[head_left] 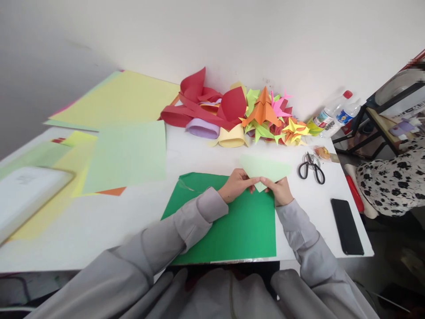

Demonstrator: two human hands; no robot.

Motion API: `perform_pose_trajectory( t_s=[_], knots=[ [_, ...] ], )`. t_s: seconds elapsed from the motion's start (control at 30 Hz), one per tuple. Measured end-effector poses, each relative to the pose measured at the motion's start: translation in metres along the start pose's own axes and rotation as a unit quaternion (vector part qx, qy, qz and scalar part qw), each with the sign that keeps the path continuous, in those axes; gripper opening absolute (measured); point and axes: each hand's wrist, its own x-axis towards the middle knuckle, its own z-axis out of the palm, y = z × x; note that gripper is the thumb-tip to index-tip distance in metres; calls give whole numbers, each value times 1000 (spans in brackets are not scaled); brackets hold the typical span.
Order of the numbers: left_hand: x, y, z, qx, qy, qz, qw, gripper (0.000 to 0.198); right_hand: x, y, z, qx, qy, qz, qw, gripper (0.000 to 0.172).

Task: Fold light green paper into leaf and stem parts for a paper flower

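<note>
Paper (265,166), pale green, folded to a point toward the wearer, held above the far right part of a green sheet (226,230). Gripped on both sides: thumb and fingers of the left hand (236,184) closed on one side, those of the right hand (281,191) on the other, thumb tips close together near the point. To the right, on the white table (133,239), black-handled scissors (311,164) and, nearer the front edge, a dark phone (347,226). Beyond the hands, bright folded-paper shapes (264,113) beside curled red paper (192,115).
</note>
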Motion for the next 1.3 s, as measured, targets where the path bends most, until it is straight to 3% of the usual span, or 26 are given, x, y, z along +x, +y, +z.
perform_pose_trajectory(
  t_s=[0.13, 0.3, 0.47, 0.83, 1.3],
  knots=[
    [-2, -2, 1, 5, -25, 1, 1000, 32, 0, -1, 2, 30, 29, 9, 999, 26],
    [-1, -5, 1, 90, -78, 10, 993, 31, 0, -2, 1, 27, 45, -9, 999, 27],
    [-1, -9, 0, 115, -72, 16, 991, 31, -1, -1, 2, 7, 36, -13, 999, 28],
    [-3, -6, 4, 76, -81, 23, 994, 29, -1, -5, 3, 78, 67, 5, 995, 27],
    [-3, -6, 3, 92, -86, 51, 991, 34, -1, -4, 3, 57, 60, 3, 997, 28]
  ],
)
